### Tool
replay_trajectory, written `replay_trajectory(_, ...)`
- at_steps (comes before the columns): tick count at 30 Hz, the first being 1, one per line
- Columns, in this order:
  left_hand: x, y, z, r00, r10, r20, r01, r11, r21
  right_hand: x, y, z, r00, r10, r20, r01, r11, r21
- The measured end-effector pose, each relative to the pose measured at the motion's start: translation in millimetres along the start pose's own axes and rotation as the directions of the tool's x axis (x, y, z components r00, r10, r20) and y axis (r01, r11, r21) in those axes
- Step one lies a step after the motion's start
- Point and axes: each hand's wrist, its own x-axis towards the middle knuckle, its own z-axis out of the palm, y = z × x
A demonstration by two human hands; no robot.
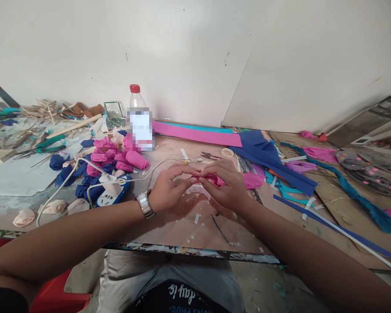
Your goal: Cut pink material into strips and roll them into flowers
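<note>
The left hand [172,188] and right hand [224,184] pinch a bright pink strip [252,180] between thumbs and fingertips — gathered and crinkled at the grip, its flatter length trailing out past the right hand, over the table [179,234], toward blue fabric [273,165].

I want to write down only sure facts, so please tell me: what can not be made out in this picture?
- Head view: the pinched part of the pink material, covered by fingers of the left hand and right hand.
- Head view: whether it joins the pink piece beyond; the right hand hides this.
- Head view: writing on the lit screen, pixelated.
- Head view: the full shirt print, cut by the bottom edge.
</note>
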Motion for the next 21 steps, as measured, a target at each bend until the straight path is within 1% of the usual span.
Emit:
replay_trajectory(4, 1.4, -0.2, -0.6, 0.999, 0.047, -0.014, -0.047, 0.998, 0.033, -0.4, 1.0, 1.0, 1.000, -0.005, 0.002, 0.005, 1.000, 0.008)
replay_trajectory(6, 1.4, -0.2, -0.8, 1.000, 0.025, -0.004, -0.025, 0.999, 0.031, -0.5, 0.8, 1.1, 1.000, -0.005, 0.001, 0.005, 1.000, 0.011)
replay_trajectory(8, 0.9, -0.3, -0.6, 1.000, -0.027, -0.016, 0.027, 0.999, 0.024, -0.6, 0.1, 1.0, 1.000, -0.003, 0.001, 0.003, 1.000, 0.015)
replay_trajectory(11, -0.2, -0.8, 0.8, 0.994, -0.102, -0.043, 0.100, 0.994, -0.047, -0.9, -0.7, 1.0, 1.000, 0.010, 0.009, -0.010, 1.000, 0.015)
replay_trajectory(17, -1.2, -3.1, 4.2, 0.996, -0.091, -0.004, 0.088, 0.974, -0.207, -2.6, 0.6, 1.4, 1.000, 0.022, 0.021, -0.023, 0.999, 0.027)
replay_trajectory(19, -1.0, -4.6, 4.2, 0.995, -0.102, 0.004, 0.100, 0.972, -0.211, -2.9, 1.5, 1.3, 0.999, 0.026, 0.030, -0.027, 0.999, 0.028)
replay_trajectory(21, -0.9, -6.0, 3.6, 0.994, -0.108, -0.004, 0.106, 0.980, -0.167, -2.9, 2.3, 1.2, 0.999, 0.023, 0.039, -0.024, 0.999, 0.034)
